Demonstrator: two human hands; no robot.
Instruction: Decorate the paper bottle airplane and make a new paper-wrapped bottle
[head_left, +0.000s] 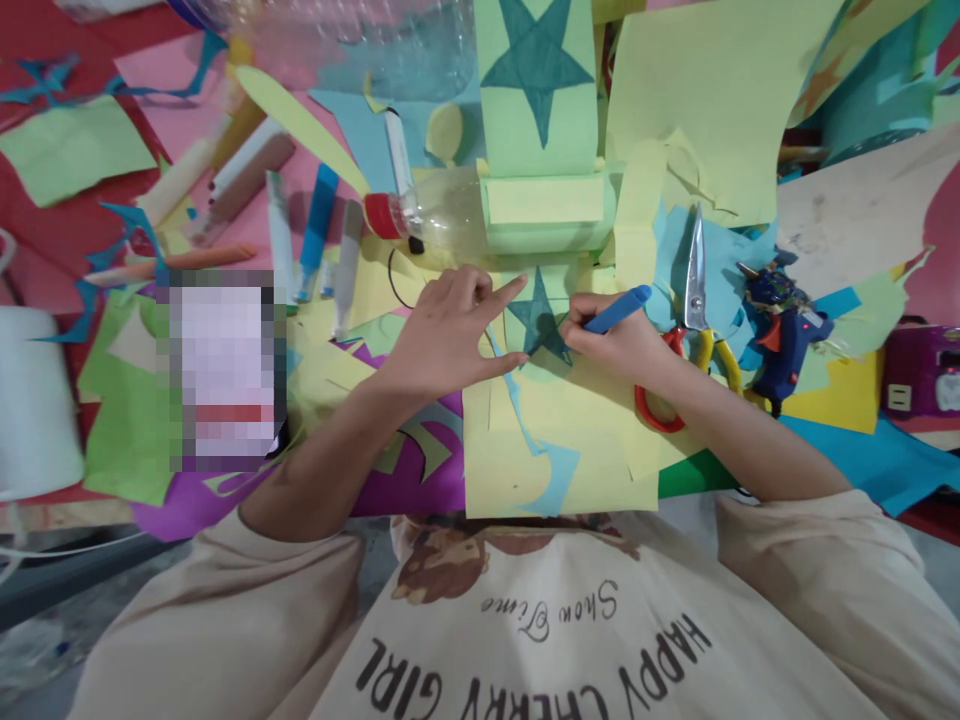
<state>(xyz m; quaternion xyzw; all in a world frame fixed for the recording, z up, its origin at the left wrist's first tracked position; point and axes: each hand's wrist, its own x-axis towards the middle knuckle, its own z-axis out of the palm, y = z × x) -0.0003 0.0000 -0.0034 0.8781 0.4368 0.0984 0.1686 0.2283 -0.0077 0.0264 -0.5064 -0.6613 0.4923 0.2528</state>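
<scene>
My right hand (600,330) grips a blue marker (621,309), its lower end at the right side of a dark green star (538,315). The star is coloured on a light green piece of paper that lies on yellow paper (585,440). My left hand (450,325) rests at the star's left side, thumb and index finger spread apart and pressing near the paper's edge; the other fingers are curled. Just beyond lies a clear plastic bottle (450,210) with a red cap, wrapped in light green paper. A second green star (538,65) shows on paper behind it.
Scissors (696,270) with red handles and a blue glue gun (787,350) lie to the right. Several markers (318,225) are scattered on the left near a blurred-out phone-like object (225,370). A white cylinder (37,400) stands at far left. Paper scraps cover the table.
</scene>
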